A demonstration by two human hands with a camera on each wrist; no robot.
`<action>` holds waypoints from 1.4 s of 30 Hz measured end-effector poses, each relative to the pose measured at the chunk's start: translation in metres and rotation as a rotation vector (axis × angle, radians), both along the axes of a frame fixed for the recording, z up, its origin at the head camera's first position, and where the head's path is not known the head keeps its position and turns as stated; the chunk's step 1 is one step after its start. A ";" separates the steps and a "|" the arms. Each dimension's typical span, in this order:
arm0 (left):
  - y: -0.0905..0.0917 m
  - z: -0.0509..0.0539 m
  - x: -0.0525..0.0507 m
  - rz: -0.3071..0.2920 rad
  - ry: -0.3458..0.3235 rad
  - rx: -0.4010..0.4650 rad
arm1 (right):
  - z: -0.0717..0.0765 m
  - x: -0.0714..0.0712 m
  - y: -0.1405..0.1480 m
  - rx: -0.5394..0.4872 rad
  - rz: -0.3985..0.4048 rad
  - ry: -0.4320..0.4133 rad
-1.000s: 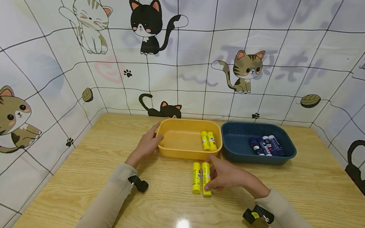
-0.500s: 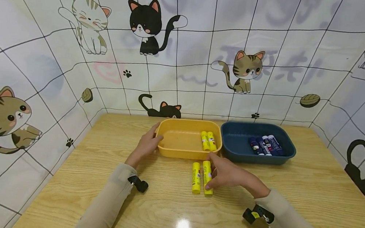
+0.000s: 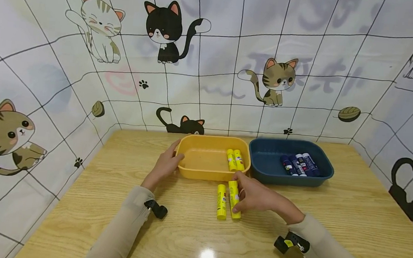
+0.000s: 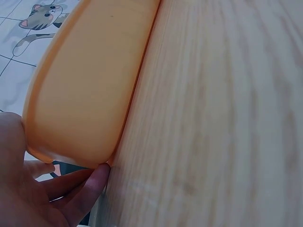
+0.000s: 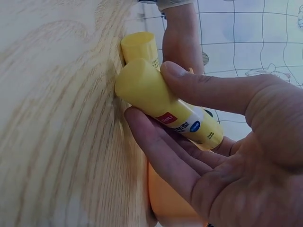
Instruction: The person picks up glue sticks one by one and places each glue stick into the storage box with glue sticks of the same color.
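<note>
My right hand (image 3: 261, 196) holds a yellow glue stick (image 3: 233, 194) between thumb and fingers, just in front of the yellow bin (image 3: 202, 173). In the right wrist view, the held glue stick (image 5: 163, 104) lies tilted across the fingers, its red and blue label showing. A second yellow glue stick (image 3: 221, 203) lies on the table to its left. The left hand (image 3: 165, 164) grips the bin's left end, with the thumb over the rim; in the left wrist view its fingers (image 4: 92, 189) touch the bottom corner. Two yellow glue sticks (image 3: 239, 160) lie at the right inside the bin.
A dark blue bin (image 3: 287, 180) stands right beside the yellow one, with several dark blue glue sticks (image 3: 300, 165) in its right half. Behind the wooden table (image 3: 166, 241) hangs a cat-patterned sheet (image 3: 221, 55).
The right hand has raised or shifted its glue stick slightly toward the yellow bin, from beside the other stick. The left hand stays on the bin.
</note>
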State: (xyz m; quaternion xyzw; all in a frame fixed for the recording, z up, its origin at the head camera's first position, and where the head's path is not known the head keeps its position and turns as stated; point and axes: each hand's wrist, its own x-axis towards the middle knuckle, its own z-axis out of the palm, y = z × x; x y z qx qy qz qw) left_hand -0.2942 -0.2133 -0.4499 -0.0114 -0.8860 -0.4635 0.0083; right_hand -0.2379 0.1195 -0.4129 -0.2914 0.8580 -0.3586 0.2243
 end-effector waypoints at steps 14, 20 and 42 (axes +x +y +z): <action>0.000 0.000 0.000 0.010 -0.008 0.013 | 0.004 -0.003 0.004 -0.029 0.013 0.028; 0.000 0.000 0.000 0.010 -0.011 0.014 | 0.006 -0.003 0.004 -0.041 -0.002 0.014; -0.001 -0.003 -0.002 0.004 -0.004 0.037 | 0.014 -0.005 0.000 -0.106 -0.006 -0.051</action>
